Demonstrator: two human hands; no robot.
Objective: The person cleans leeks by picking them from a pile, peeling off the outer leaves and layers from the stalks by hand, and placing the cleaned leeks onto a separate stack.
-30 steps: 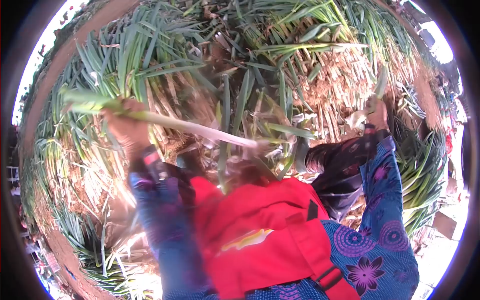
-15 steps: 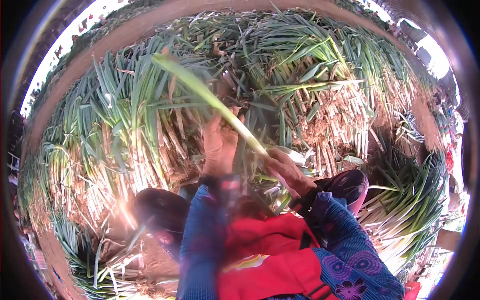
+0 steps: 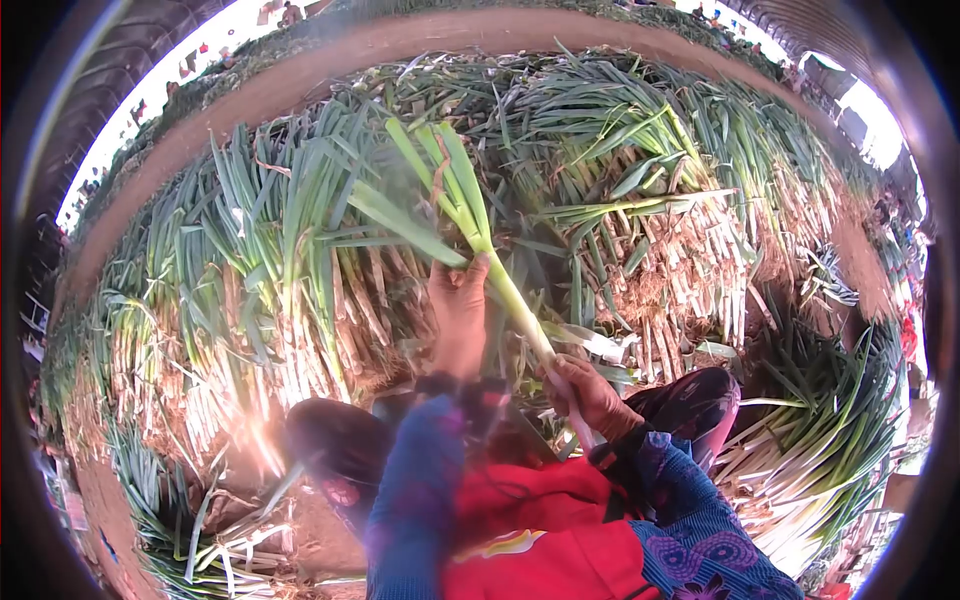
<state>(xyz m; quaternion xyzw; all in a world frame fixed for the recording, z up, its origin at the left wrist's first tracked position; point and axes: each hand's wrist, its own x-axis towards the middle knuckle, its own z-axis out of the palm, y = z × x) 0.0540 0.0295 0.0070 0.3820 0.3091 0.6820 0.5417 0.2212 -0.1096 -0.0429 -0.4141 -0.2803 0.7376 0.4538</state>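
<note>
A long leek slants across the middle of the view, its green top pointing up and away, its pale root end down toward my lap. My right hand is wrapped round the lower stalk. Higher up, my left hand has its fingers closed on a green leek leaf that sticks out to the left, beside the spot where the leaves fan out. Whether this leaf is still joined to the stalk, I cannot tell. The left fingertips touch the stalk or lie very close to it.
Large piles of leeks spread to the left, and more leeks lie ahead on the right. Peeled-looking leeks are heaped by my right knee. Loose stalks and leaves lie on the ground at lower left. A dirt path curves behind.
The leek has swung to a steeper angle, and its root end has come down nearer my lap. My left hand has gone from loosely open beside the stalk to closed on a leaf.
</note>
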